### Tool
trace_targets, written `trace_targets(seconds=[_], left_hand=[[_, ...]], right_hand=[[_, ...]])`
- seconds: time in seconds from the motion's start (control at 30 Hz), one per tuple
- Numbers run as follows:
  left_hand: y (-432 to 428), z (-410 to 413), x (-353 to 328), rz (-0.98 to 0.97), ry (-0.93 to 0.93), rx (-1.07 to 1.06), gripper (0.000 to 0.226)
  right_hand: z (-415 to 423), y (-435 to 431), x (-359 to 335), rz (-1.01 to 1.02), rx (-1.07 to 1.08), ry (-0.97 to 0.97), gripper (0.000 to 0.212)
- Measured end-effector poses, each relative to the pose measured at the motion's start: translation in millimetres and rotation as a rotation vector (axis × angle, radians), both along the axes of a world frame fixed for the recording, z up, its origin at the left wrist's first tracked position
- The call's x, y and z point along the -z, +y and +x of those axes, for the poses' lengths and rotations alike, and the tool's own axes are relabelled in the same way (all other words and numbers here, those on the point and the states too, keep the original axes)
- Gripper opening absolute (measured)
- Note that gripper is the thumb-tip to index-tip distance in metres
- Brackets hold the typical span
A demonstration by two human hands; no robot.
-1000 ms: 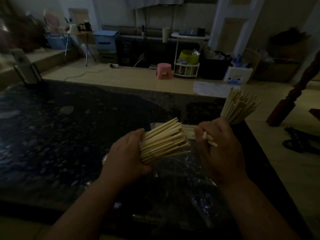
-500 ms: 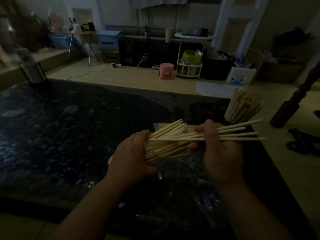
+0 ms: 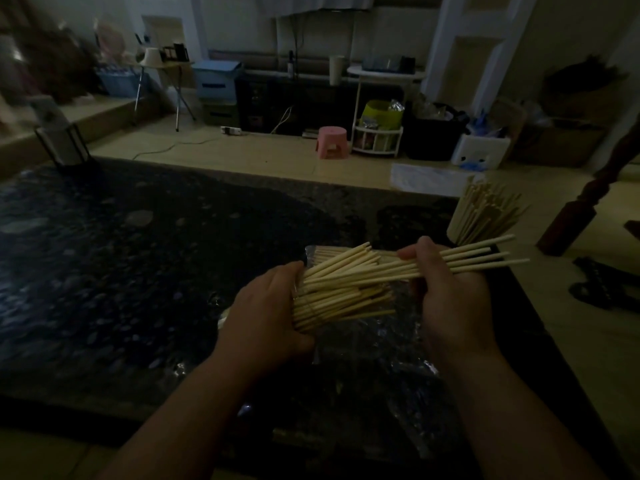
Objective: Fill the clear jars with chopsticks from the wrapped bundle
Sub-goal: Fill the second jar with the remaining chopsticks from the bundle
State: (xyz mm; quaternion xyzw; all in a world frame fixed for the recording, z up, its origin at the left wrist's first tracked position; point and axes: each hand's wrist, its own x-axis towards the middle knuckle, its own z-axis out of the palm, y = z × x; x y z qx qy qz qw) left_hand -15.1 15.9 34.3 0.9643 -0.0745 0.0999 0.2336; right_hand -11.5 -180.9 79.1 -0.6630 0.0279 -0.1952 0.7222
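left grip (image 3: 263,317) clasps pale wooden chopstick bundle (image 3: 339,299) over dark speckled surface (image 3: 138,254). right grip (image 3: 450,289) pinches thin chopstick sheaf (image 3: 491,256), long axis left-right, tips pointing right. part-filled clear jar (image 3: 464,226) just beyond right grip, the nearer one; sheaf likely needs tipping upright.

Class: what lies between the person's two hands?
Head view: chopsticks bridge the gap, held by the left hand and right hand, above clear wrap.
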Motion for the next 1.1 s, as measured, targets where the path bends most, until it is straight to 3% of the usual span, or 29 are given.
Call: trace_targets(seconds=[0.17,0.27,0.43,0.7,0.77,0.83,0.93,0.97,1.03,1.1], left_hand=[[-1,-1,1,-0.007,0.009,-0.006,0.101],[0,0,1,-0.018,-0.007,-0.014,0.099],[3,1,-1,-0.023,-0.018,-0.031,0.101],[0,0,-1,-0.032,-0.028,-0.009,0.100],[0,0,-1,-0.026,-0.026,-0.003,0.099],[1,0,-1,-0.020,-0.016,0.000,0.099],[2,0,-1,-0.032,-0.017,0.007,0.099],[2,0,-2,-0.034,-0.019,0.011,0.099],[1,-1,-2,-0.034,-0.017,0.017,0.099],[-1,-1,-2,-0.036,-0.009,0.021,0.099]], right_hand=[[0,1,3,-0.043,-0.057,0.076,0.037],[1,3,4,-0.040,0.020,0.086,0.030],[3,1,5,-0.032,0.122,0.070,0.035],[1,5,12,-0.208,-0.144,0.084,0.012],[-1,8,12,-0.154,-0.223,0.072,0.005],[0,11,12,-0.050,-0.237,0.052,0.014],[6,7,9,0.203,-0.116,0.081,0.008],[7,6,10,0.237,-0.068,0.090,0.017],[4,6,10,0.059,-0.012,0.092,0.030],[-2,11,13,-0.165,-0.015,0.076,0.026]])
